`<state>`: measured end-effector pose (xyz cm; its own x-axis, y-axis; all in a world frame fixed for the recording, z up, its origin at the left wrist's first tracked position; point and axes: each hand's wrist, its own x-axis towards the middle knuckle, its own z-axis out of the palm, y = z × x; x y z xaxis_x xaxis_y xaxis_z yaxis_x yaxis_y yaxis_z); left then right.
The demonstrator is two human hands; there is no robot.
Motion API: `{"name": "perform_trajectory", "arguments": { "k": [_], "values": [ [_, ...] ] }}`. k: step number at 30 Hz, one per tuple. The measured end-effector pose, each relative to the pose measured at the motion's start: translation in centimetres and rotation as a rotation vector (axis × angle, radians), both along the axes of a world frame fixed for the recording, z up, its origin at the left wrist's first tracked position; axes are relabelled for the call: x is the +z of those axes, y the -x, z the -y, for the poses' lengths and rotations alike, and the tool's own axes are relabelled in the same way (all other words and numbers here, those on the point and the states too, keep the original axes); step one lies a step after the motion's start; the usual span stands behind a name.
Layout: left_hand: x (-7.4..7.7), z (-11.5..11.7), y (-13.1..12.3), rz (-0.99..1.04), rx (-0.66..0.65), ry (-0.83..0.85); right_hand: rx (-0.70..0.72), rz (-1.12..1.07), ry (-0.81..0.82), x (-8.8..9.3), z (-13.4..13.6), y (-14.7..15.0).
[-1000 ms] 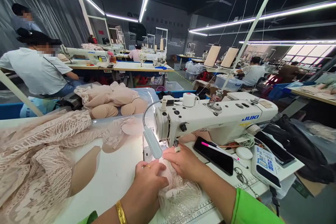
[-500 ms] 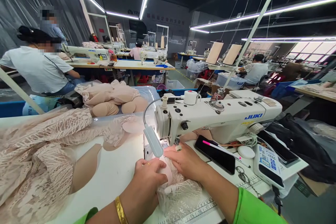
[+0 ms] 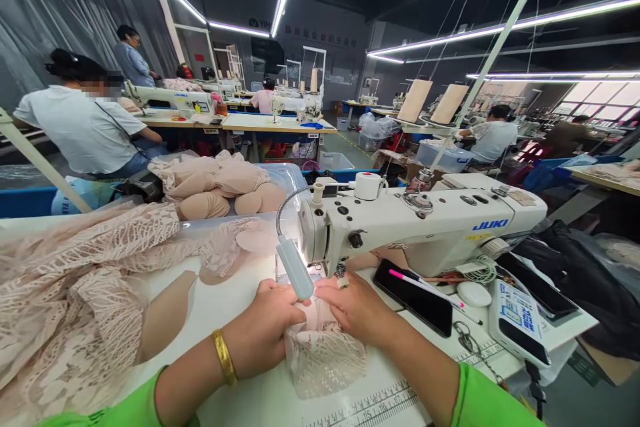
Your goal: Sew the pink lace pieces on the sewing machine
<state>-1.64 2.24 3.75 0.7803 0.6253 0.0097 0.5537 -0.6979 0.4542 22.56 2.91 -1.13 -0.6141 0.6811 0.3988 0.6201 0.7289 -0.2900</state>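
Beneath the head of a white sewing machine (image 3: 415, 223), both my hands are on a beige lace bra cup (image 3: 325, 353). My left hand (image 3: 265, 323) grips the cup's left edge, thumb on top and fingers curled. My right hand (image 3: 357, 307) pinches the lace side close to the needle area, its fingertips near the presser bar. A grey lamp (image 3: 296, 270) on a bendy neck hangs over my fingers and hides the needle and part of the cloth. The lace's lower end lies loose on the table toward me.
Left of me lie a heap of beige lace (image 3: 75, 307) and a plain cup piece (image 3: 167, 313). Stacked cups (image 3: 215, 190) fill a clear bin behind. To the right are a black phone (image 3: 415, 300), a pink-capped pen (image 3: 400, 275), a white boxy device (image 3: 519, 320) and keys (image 3: 467, 337).
My left hand has shifted left and up along the cup, its fingers now more closed on the edge. The lace has swung a little left. The right hand stays near the needle.
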Motion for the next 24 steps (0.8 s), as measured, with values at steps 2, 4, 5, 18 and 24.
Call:
{"name": "perform_trajectory", "arguments": {
  "k": [2, 4, 5, 18, 24],
  "values": [
    [-0.1, -0.7, 0.3, -0.004, -0.017, -0.014, 0.001, -0.004, -0.001, -0.1, 0.1, 0.0],
    [-0.1, -1.3, 0.5, -0.006, -0.026, -0.017, 0.012, -0.010, -0.007, -0.1, 0.2, 0.0],
    [-0.1, -1.5, 0.6, 0.003, -0.029, -0.020, 0.026, -0.011, -0.009, -0.1, 0.2, 0.0],
    [-0.5, -0.8, 1.0, -0.039, -0.086, -0.167, 0.009, 0.088, -0.010, 0.1, 0.5, -0.4],
    [-0.9, -1.5, 1.1, -0.005, -0.050, -0.162, -0.093, 0.082, -0.020, 0.7, 0.9, -0.4]
  ]
}}
